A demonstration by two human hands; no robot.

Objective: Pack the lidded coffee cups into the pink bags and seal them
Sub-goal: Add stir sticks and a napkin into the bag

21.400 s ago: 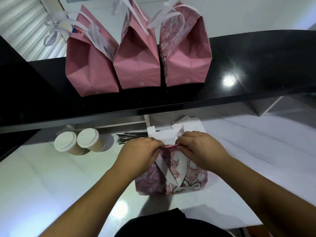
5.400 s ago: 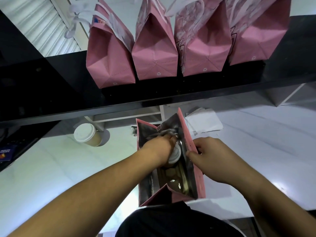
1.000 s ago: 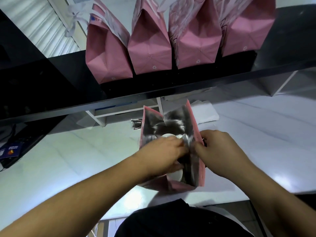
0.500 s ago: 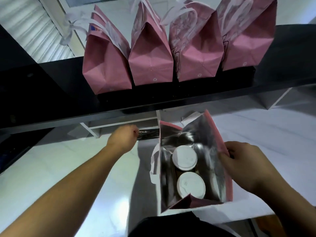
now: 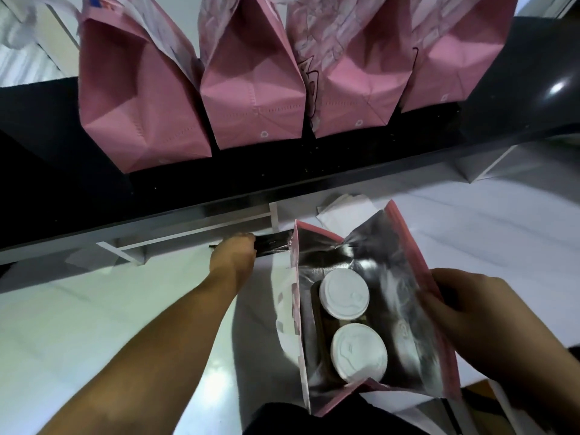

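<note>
two lidded cups [image 5: 351,321] are sitting inside the open bag [image 5: 405,296], unsealed; right hand [image 5: 477,321] is gripping its rim; left hand [image 5: 233,254] is closing on dark straws [image 5: 271,244]; four bags [image 5: 251,98] are standing packed.

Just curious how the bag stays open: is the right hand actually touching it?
Touching. The head view shows the right hand gripping the right rim of the open pink bag, fingers curled over the edge with no gap.

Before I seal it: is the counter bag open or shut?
Open: the counter bag gapes, silver lining and two white cup lids visible inside.
</note>
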